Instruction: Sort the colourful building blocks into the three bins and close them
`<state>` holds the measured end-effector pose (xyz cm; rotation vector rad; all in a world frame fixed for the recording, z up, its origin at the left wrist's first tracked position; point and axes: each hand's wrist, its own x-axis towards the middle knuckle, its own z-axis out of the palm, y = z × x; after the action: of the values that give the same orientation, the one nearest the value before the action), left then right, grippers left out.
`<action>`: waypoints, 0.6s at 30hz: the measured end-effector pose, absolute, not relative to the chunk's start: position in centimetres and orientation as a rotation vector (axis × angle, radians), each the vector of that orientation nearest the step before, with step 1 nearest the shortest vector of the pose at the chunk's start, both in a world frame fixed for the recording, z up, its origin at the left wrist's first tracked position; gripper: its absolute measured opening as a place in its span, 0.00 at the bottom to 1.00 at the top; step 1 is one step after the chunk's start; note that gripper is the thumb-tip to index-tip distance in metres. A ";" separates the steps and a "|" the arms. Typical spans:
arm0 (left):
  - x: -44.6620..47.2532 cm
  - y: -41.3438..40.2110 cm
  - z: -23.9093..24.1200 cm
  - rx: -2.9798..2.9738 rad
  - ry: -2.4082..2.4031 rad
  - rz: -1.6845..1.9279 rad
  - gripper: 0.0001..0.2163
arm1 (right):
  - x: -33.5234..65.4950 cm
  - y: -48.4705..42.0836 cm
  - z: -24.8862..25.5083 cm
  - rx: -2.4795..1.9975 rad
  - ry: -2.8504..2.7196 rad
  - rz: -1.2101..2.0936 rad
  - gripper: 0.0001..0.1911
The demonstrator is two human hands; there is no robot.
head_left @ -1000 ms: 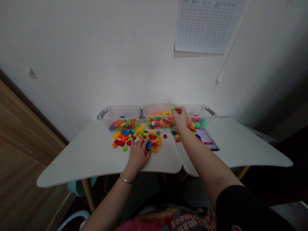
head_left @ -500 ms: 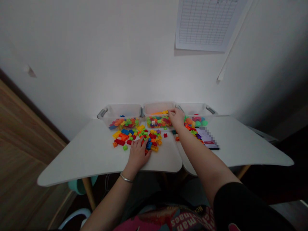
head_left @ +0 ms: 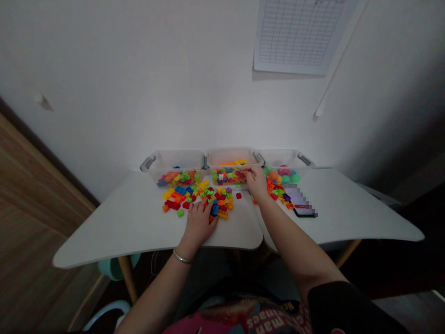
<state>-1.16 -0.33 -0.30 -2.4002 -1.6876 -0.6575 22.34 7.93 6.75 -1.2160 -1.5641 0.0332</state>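
Observation:
My left hand [head_left: 200, 220] rests on the near part of a loose pile of toy building bricks [head_left: 179, 195], fingers spread and palm down. Beside its thumb and index finger lie a blue brick [head_left: 214, 210] and a yellow brick [head_left: 223, 215]. My right hand [head_left: 256, 182] is at the front right corner of the middle clear plastic bin [head_left: 234, 155], its fingers loosely bent and slightly apart. I see no brick between them. Mixed bricks fill the lower part of that bin, with orange and yellow pieces showing at the back.
Left of the middle bin stands another clear bin [head_left: 181, 157] of colourful pieces; a right bin [head_left: 283, 160] holds round pieces. More bricks [head_left: 276, 190] lie beyond my right wrist, beside a phone [head_left: 302, 204]. Two white tabletops [head_left: 239, 234] meet below my hands. A printed sheet [head_left: 292, 41] hangs on the wall.
My right hand has come down and slightly toward me, from above the middle bin's rim to its front corner; its pinch has loosened. My left hand stays on the pile.

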 end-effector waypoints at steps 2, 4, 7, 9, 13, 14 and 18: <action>-1.1 -0.3 -0.2 -2.400 -1.690 -0.651 0.26 | 22.4 7.0 5.2 -1.275 -1.593 0.072 0.16; -1.1 -0.3 -0.2 -2.402 -1.694 -0.642 0.26 | 22.5 6.3 3.7 -1.349 -1.660 0.067 0.14; -1.1 -0.3 -0.2 -2.404 -1.697 -0.632 0.26 | 22.7 5.3 2.0 -1.451 -1.799 0.028 0.13; -1.1 -0.3 -0.2 -2.403 -1.694 -0.627 0.26 | 22.7 4.8 1.2 -1.509 -1.880 0.007 0.13; -1.0 -0.3 -0.1 -2.403 -1.688 -0.624 0.26 | 22.6 3.7 0.4 -1.542 -2.004 -0.044 0.13; -1.0 -0.3 -0.1 -2.402 -1.687 -0.625 0.26 | 22.6 3.6 0.3 -1.531 -2.027 -0.060 0.14; -1.0 -0.4 -0.1 -2.400 -1.680 -0.635 0.26 | 22.6 3.3 0.2 -1.493 -2.045 -0.122 0.18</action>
<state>-1.04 -0.40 -0.09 -2.3997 -1.6798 -0.6349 22.62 3.30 0.17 -1.4931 -2.0454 -0.1224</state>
